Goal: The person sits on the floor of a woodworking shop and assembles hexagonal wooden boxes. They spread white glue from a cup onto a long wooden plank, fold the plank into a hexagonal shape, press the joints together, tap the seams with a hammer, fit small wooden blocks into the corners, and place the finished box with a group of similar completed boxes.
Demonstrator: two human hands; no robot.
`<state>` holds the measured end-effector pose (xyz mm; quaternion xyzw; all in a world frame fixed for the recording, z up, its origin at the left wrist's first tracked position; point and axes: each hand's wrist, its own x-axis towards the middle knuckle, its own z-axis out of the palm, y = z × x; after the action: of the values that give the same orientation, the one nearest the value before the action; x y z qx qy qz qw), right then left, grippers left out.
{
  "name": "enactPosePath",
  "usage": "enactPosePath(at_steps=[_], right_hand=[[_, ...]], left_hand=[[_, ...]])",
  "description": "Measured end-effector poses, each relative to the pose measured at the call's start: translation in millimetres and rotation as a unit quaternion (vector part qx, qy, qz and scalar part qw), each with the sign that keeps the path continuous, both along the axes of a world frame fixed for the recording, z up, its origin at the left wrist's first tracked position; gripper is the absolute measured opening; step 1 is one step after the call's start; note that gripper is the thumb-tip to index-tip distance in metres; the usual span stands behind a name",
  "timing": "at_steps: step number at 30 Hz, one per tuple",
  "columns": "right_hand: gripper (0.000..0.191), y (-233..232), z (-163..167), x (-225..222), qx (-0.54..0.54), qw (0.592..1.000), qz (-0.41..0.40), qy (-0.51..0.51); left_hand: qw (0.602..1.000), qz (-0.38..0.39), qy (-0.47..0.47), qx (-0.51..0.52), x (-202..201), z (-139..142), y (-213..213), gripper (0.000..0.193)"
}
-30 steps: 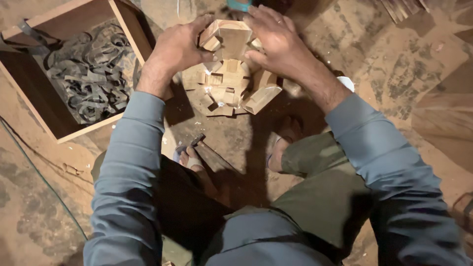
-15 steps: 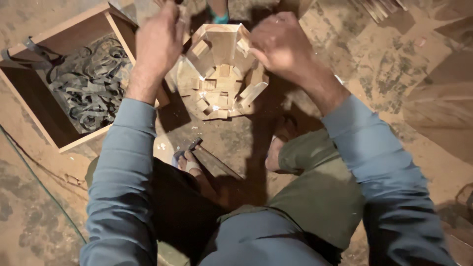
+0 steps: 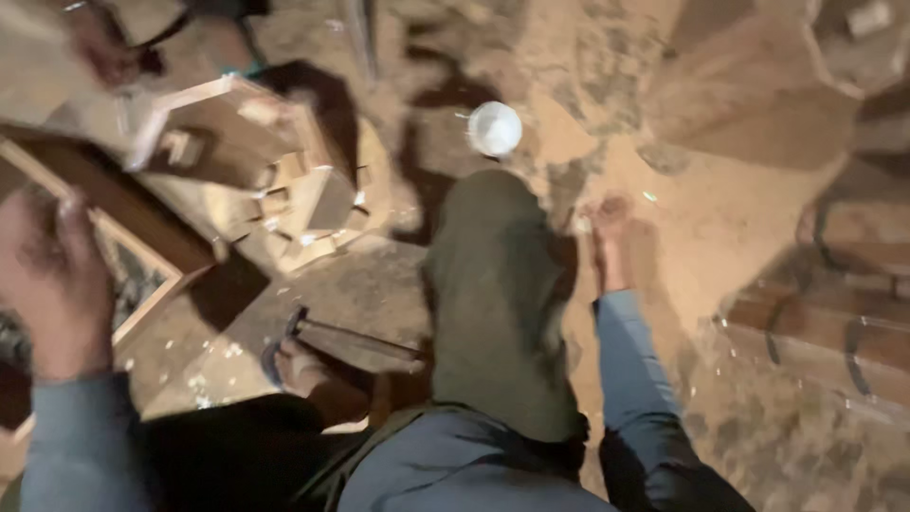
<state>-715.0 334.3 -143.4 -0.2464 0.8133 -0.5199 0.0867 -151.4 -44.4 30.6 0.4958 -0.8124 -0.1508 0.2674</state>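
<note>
Both my hands have come off the pale, many-sided wooden block frame point(image 3: 256, 180) since a sec ago; it now sits on the dirt w/ scraps, upper left, touched by neither. My left hand point(image 3: 52, 284) hangs blurred over the open wooden box point(image 3: 123, 213), grip can't tell, just below-left of the frame. My right hand point(image 3: 611, 242) rests down on sandy ground, fingers loosely spread, well apart from it, w/ open floor around & a white round lid point(image 3: 495, 128) beyond my knee.

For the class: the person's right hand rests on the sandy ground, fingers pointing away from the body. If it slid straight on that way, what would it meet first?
Probably only bare sand: the right hand points up-frame, and the white cup sits off to its left.
</note>
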Motion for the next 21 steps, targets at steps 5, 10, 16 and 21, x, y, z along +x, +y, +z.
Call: enactPosePath(at_steps=[5,10,16,21], right_hand=[[0.055,75.7,-77.1,79.1,0.392,0.862,0.138,0.292],[0.050,76.0,-74.2,107.1,0.356,0.917,0.042,0.176],[0.045,84.3,-89.8,121.3,0.314,0.944,0.003,0.097],[0.041,91.3,-103.9,100.1,0.275,0.960,-0.007,0.052]], left_hand=[[0.998,0.045,0.010,0.036,12.5,-42.9,61.1,0.041],[0.990,0.040,0.088,0.104,13.4,-56.4,132.8,0.020],[0.995,0.067,-0.056,0.045,4.7,-70.8,174.5,0.046],[0.986,0.070,0.017,0.147,-14.6,-69.6,207.0,0.043]])
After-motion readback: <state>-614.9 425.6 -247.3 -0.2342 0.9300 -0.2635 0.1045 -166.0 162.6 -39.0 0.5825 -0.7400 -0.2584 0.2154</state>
